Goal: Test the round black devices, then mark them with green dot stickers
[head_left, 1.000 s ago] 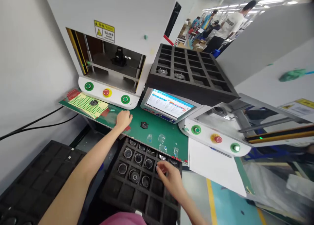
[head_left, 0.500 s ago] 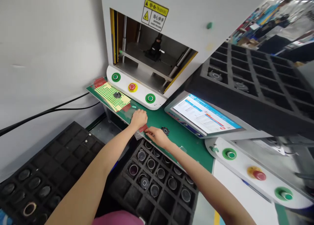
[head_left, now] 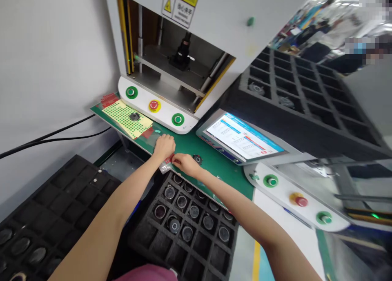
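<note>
Head view: left hand (head_left: 164,146), grip hidden, seems to brace the red strip (head_left: 168,159) against the worktop (head_left: 235,179) for the right hand (head_left: 186,164), pinched narrow beside it.

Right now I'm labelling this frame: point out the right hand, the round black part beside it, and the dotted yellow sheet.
Right hand (head_left: 187,165), head view: its back.
Round black part (head_left: 197,160), head view: upper face.
Dotted yellow sheet (head_left: 124,118), head view: dotted face.

I count my two hands (head_left: 165,146), two dark round parts (head_left: 197,160) on the tabletop (head_left: 226,175), one screen (head_left: 245,136) by its back edge, four green buttons (head_left: 178,119), two red buttons (head_left: 154,105) and three gridded black trays (head_left: 290,128).
</note>
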`<state>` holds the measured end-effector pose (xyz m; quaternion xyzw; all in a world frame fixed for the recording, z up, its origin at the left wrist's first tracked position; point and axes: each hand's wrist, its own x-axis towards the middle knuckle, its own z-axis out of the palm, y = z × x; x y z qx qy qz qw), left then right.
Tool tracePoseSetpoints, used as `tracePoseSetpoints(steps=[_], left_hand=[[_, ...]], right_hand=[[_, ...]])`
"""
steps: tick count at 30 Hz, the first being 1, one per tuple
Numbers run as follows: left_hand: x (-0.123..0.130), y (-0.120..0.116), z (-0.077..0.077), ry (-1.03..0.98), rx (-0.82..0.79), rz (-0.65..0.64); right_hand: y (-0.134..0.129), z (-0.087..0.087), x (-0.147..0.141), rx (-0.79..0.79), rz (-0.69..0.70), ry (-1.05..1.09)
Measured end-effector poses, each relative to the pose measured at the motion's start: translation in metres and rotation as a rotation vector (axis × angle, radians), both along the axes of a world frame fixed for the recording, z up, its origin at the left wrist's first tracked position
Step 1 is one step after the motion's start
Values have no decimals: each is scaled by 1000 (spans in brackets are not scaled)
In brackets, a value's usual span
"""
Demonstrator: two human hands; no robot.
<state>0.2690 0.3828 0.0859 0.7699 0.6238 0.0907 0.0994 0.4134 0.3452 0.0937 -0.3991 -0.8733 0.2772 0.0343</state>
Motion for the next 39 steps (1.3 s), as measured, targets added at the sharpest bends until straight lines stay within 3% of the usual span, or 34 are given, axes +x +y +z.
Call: tracePoseSetpoints(steps=[16, 19, 22, 25, 28, 30, 34, 39], left_hand=[[1, 5, -1, 9, 16, 5], [1, 4, -1, 1, 15, 7], [0, 3, -2, -8, 9, 2], [0, 4, -4, -18, 2, -1], [1, 3, -5, -18, -6, 0], [2, 2, -6, -15, -12, 2], [4, -2, -2, 5, -25, 8], [12, 2, 26, 56, -60, -17]], right_hand=[[4, 6, -4, -1, -29, -32], [6, 19, -8, 19, -77, -16], [-6, 50, -1, 84, -180, 58], [-45, 85, 24, 169, -346, 195], [-108, 100, 55, 218, -558, 317], [-157, 96, 73, 233, -712, 365], [-245, 69, 94, 246, -998, 409], [-308, 42, 96, 215, -1222, 451]])
